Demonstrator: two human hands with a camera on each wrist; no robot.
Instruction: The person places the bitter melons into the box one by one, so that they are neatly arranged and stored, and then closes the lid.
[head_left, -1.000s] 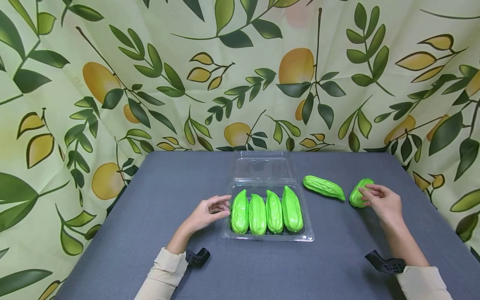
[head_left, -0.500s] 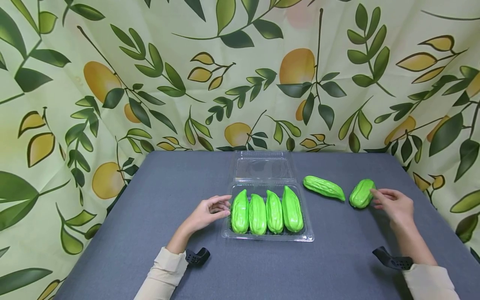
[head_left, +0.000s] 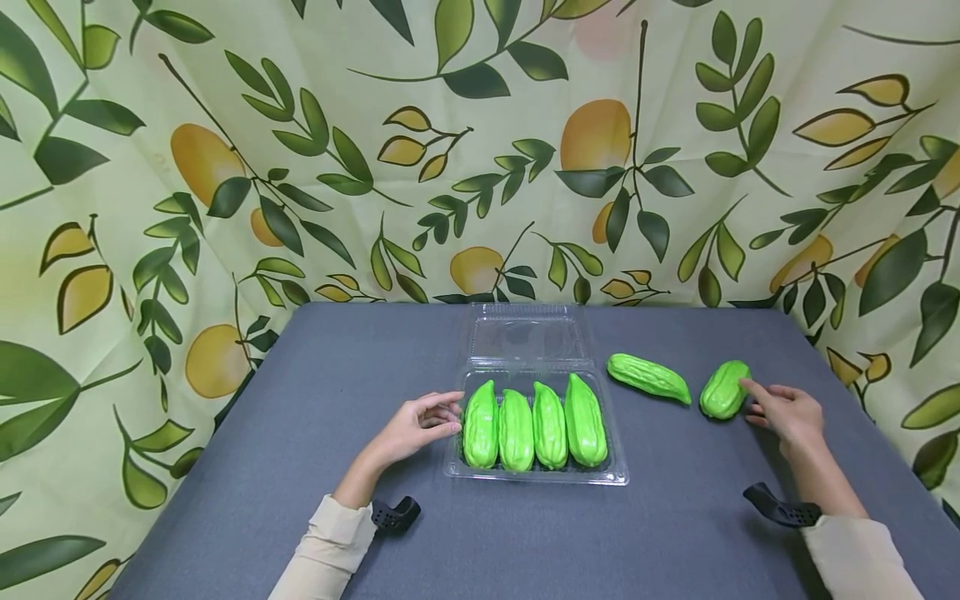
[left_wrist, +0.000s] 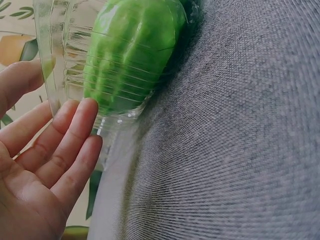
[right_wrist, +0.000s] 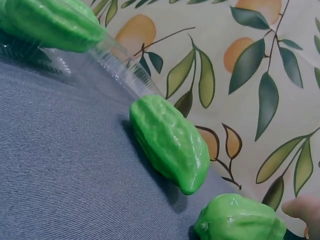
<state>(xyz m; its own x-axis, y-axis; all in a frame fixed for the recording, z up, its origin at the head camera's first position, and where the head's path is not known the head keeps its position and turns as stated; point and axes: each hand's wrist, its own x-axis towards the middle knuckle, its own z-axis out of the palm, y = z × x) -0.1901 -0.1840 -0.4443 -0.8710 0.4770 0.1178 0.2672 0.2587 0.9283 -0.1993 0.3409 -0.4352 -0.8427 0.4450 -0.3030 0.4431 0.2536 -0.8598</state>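
Note:
A clear plastic clamshell tray sits mid-table with its lid open toward the back; several green bitter gourds lie side by side in it. My left hand rests open against the tray's left wall, fingertips touching the plastic beside the leftmost gourd. Two loose gourds lie to the right: a long one and a stubby one. My right hand lies open just right of the stubby gourd, with its index fingertip at the gourd's edge.
The grey cloth table ends at a leaf-and-lemon patterned backdrop on the back and both sides. Black wrist camera mounts show near my cuffs.
My right hand let go of the stubby gourd, which now lies on the table, and drew back slightly to the right. My left hand stayed at the tray.

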